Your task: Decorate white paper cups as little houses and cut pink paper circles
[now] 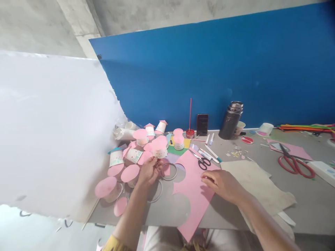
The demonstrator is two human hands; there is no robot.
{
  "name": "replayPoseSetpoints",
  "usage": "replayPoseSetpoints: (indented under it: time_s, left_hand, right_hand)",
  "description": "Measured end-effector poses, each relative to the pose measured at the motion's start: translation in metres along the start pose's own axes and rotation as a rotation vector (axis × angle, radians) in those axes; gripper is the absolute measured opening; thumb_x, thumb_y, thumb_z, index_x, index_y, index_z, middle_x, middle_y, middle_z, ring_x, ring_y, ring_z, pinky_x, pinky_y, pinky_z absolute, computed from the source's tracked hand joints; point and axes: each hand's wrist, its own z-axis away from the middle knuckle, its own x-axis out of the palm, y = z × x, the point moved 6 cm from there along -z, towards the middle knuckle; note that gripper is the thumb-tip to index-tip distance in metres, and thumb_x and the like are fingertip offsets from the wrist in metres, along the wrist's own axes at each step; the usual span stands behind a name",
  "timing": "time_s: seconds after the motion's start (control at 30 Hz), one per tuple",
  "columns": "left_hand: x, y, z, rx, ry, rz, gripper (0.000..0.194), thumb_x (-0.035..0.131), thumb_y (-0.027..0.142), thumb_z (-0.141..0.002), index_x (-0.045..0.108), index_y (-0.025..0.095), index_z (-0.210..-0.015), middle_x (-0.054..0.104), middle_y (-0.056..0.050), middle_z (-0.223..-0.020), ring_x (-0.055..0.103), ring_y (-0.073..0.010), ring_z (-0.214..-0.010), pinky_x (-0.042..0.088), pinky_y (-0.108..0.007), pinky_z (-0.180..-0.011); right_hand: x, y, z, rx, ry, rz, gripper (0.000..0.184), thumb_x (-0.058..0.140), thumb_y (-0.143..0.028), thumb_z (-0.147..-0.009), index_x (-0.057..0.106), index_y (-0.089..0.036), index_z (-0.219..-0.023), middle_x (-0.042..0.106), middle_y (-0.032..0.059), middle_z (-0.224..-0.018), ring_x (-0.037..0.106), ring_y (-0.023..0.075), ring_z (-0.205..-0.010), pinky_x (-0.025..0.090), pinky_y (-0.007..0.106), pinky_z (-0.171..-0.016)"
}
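Observation:
My left hand [149,171] is closed, its fingertips at the lower rim of a paper cup [160,153] with a pink paper disc [159,142] on top. Several similar cups with pink discs stand or lie to its left and behind. A ring [177,172] lies just right of this hand, and another ring [160,195] lies below it. My right hand [223,183] hovers over a pink paper sheet [195,202] with round cut-outs along its left side. Its fingers are curled together, and whatever may be between them is hidden. Black-handled scissors [203,164] lie just behind it.
Behind stand a phone [202,124], a dark flask [231,120] and a red stick in a round base [190,133]. Markers [211,154] lie near the scissors. A beige cloth [255,183] and red-handled scissors [295,165] are at right. Blue [209,69] and white panels [52,132] border the table.

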Motion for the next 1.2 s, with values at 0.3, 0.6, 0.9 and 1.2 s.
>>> replayPoseSetpoints:
  time_s: [0.3, 0.6, 0.9, 1.2]
  left_hand:
    - [0.007, -0.029, -0.032, -0.119, -0.113, -0.204, 0.012, 0.067, 0.01, -0.089, 0.057, 0.013, -0.082, 0.061, -0.001, -0.065, 0.06, -0.0075, -0.051, 0.042, -0.013, -0.044]
    - [0.001, -0.042, -0.069, -0.168, -0.108, -0.384, 0.024, 0.063, 0.034, -0.098, 0.064, 0.014, -0.11, 0.066, -0.002, -0.093, 0.062, -0.0108, -0.069, 0.055, -0.024, -0.058]
    - [0.013, -0.052, -0.083, -0.186, -0.097, -0.551, 0.026, 0.063, 0.035, -0.098, 0.064, 0.014, -0.114, 0.067, -0.004, -0.098, 0.064, -0.0124, -0.074, 0.057, -0.027, -0.062]
    - [0.012, -0.038, -0.073, -0.051, -0.059, -0.699, 0.015, 0.062, 0.029, -0.095, 0.063, 0.014, -0.092, 0.05, 0.007, -0.047, 0.042, -0.0077, -0.035, 0.028, -0.02, -0.039]
  right_hand:
    - [-0.015, 0.011, -0.049, -0.152, 0.043, 0.187, 0.025, 0.055, -0.031, -0.095, 0.079, -0.029, -0.088, 0.08, 0.004, -0.085, 0.071, 0.023, -0.074, 0.04, 0.03, -0.062]
    - [0.02, 0.041, -0.077, -0.252, 0.229, 0.113, 0.033, 0.044, -0.03, -0.102, 0.075, -0.025, -0.092, 0.079, 0.0055, -0.089, 0.069, 0.0206, -0.081, 0.045, 0.029, -0.071]
    - [0.025, 0.055, -0.07, -0.301, 0.334, 0.052, 0.034, 0.044, -0.033, -0.105, 0.074, -0.024, -0.091, 0.076, 0.0031, -0.08, 0.069, 0.0183, -0.074, 0.044, 0.028, -0.07]
    - [0.025, 0.056, -0.071, -0.29, 0.323, 0.024, 0.033, 0.046, -0.033, -0.104, 0.075, -0.025, -0.091, 0.078, 0.0032, -0.083, 0.07, 0.019, -0.076, 0.045, 0.028, -0.069]
